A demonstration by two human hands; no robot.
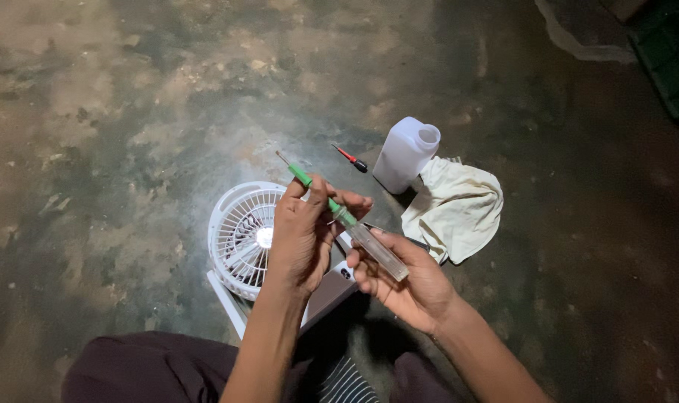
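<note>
While the right hand [406, 280] clamps the clear handle, the left hand [303, 231] pinches the green-shafted screwdriver [343, 215] — both grips closed, steadying it above the white fan [238, 231].

Red screwdriver [351, 158] beside white bottle [404, 154]; cream cloth [455, 209]; white fan [242, 235].

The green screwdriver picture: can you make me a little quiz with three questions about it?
1. True or false: both hands hold the green screwdriver.
2. What lies on the floor just right of the white bottle? A) a cloth B) a shoe C) a book
3. What white thing sits under the left hand?

Key: 1. True: the right hand has its clear handle. 2. A, the pale cloth. 3. A small fan.
</note>
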